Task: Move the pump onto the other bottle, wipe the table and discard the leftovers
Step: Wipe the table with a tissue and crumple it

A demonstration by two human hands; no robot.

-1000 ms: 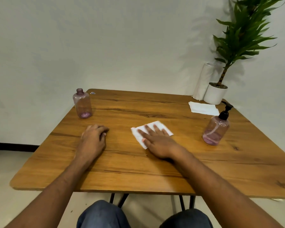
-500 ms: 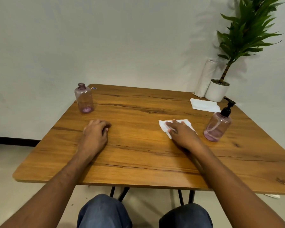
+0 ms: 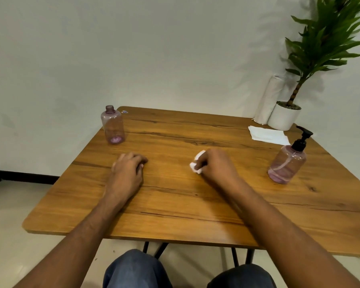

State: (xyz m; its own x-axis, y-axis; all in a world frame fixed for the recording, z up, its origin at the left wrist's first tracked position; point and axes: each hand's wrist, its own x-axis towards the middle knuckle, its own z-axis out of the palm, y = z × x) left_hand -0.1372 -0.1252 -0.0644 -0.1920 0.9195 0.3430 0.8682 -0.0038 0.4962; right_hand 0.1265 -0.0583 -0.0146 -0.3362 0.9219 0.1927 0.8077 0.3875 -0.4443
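My right hand (image 3: 217, 166) rests near the middle of the wooden table (image 3: 175, 204), closed around a crumpled white tissue (image 3: 196, 164) that pokes out on its left. My left hand (image 3: 128, 172) lies on the table to the left, fingers curled, holding nothing. A pink see-through bottle (image 3: 287, 165) with a black pump (image 3: 301, 139) stands at the right. An identical bottle without a cap (image 3: 112, 125) stands at the far left corner.
A flat white tissue (image 3: 267, 135) lies at the far right. Behind it stand a white pot (image 3: 283, 116) with a green plant and a paper towel roll (image 3: 267, 100) against the wall. My knees show below the table's near edge.
My right hand slid the flat tissue to the right, then came back toward the middle and bunched it up into its fist. My left hand stayed put.
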